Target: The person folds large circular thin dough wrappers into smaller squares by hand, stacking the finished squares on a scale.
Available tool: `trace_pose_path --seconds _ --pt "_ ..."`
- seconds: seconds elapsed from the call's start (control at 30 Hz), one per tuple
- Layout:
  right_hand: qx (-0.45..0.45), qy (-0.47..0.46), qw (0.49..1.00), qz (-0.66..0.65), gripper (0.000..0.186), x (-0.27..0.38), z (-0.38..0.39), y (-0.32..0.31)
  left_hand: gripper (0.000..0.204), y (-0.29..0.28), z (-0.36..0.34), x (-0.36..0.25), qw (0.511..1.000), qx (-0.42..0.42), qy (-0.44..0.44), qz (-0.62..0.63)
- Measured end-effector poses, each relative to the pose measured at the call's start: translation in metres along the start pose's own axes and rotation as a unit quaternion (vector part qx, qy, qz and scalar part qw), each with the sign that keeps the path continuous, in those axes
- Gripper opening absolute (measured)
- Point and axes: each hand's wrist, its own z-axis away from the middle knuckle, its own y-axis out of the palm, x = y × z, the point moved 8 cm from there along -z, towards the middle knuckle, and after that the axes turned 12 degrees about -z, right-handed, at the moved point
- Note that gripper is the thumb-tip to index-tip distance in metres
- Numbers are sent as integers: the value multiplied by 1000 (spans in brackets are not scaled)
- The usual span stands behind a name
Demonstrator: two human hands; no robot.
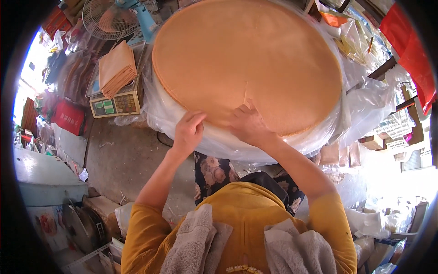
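A very large round stack of thin tan sheets [246, 50], smooth on top, lies in front of me with clear plastic film spread beneath and around it. At the near left of its rim is my left hand [188, 131], fingers curled and thumb against the index, pinching the sheet's edge. My right hand [248, 124] rests on the near part of the top sheet, its fingers bent and closed on the sheet. A thin raised crease runs away from those fingertips. The undersides of both hands' grips are hidden.
Left of the stack, a folded pile of tan sheets [117, 68] sits on a digital scale [116, 104]. A blue fan [142, 20] stands behind it. Plastic bags [360, 43] crowd the right side. At lower left are a pale rounded container [45, 176] and a metal lid [80, 226].
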Motion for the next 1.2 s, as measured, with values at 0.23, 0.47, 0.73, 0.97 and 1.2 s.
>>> trace_pose_path --seconds 0.23,0.47,0.73,0.97,1.2 --pt "28 -4 995 90 12 1 -8 16 26 -4 11 -12 1000 15 -8 10" --pt "60 256 935 -238 29 -63 -34 -19 28 19 -12 -9 997 37 48 -54" --pt "121 245 960 -69 34 -54 -89 -8 46 62 -54 6 971 143 27 -191" --pt "-3 161 971 175 25 -55 -196 -203 62 74 -51 4 959 112 12 -261" --pt "-123 -131 912 367 18 44 -147 -245 60 64 -47 12 960 114 -4 -256"
